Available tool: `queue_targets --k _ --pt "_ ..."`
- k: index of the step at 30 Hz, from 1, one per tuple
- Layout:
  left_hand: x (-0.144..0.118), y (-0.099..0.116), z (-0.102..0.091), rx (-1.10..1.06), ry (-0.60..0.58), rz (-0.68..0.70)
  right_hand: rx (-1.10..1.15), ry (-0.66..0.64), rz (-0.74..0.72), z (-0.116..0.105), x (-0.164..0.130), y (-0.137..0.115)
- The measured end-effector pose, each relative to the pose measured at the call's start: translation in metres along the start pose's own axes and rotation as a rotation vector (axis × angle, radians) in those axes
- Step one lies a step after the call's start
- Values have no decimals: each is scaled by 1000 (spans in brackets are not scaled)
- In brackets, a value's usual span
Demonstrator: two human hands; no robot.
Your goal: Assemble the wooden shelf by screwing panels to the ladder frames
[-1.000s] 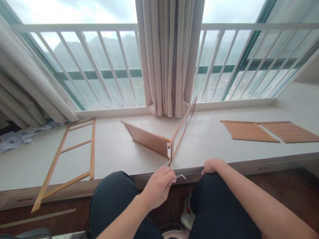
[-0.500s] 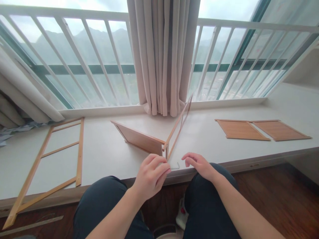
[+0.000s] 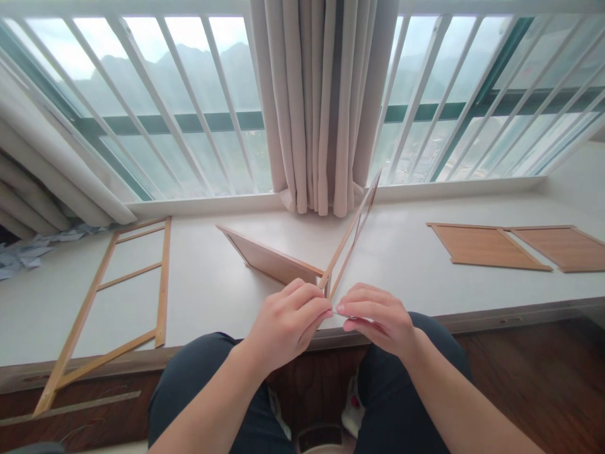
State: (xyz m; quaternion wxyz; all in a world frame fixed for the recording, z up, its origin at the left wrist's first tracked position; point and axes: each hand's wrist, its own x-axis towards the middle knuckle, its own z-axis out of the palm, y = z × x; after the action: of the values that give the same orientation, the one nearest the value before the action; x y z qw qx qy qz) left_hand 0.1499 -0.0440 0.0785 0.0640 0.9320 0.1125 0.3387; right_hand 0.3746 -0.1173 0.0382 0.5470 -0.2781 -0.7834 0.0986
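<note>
My left hand (image 3: pixel 286 323) and my right hand (image 3: pixel 375 318) meet fingertip to fingertip over the front edge of the white window sill (image 3: pixel 212 290). Both pinch a small metal hex key (image 3: pixel 350 316), mostly hidden by the fingers. Just behind the hands is the corner where a wooden panel (image 3: pixel 269 260) standing on edge joins an upright slatted frame (image 3: pixel 353 233). The two pieces form a V that opens toward the window.
A ladder-like wooden frame (image 3: pixel 118 287) lies flat on the sill at left. Two wooden panels (image 3: pixel 486 247) (image 3: pixel 560 247) lie flat at right. A bunched curtain (image 3: pixel 316 107) hangs behind the V, and crumpled paper (image 3: pixel 21 257) lies far left. My knees are below the sill.
My right hand has risen from my knee and closed on the hex key that the left hand held. Both hands moved up toward the wooden corner. The view tilted slightly.
</note>
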Motion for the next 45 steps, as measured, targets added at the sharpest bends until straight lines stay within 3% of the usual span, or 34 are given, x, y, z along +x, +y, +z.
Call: queue_targets --k 6,13,18,22,39,45 --pt "18 -8 3 50 9 4 119 123 150 -7 -8 13" --pt "20 -21 6 61 89 -25 182 137 196 -6 -6 22" --pt "9 -35 16 71 177 -107 30 119 215 -8 -11 30" --pt "-3 -41 27 71 153 -130 -76 114 214 -11 -14 31" --pt "-8 -37 39 8 130 -207 -147 75 203 -12 -16 32" --pt "-8 -37 40 11 124 -222 -287 75 168 -14 -16 29"
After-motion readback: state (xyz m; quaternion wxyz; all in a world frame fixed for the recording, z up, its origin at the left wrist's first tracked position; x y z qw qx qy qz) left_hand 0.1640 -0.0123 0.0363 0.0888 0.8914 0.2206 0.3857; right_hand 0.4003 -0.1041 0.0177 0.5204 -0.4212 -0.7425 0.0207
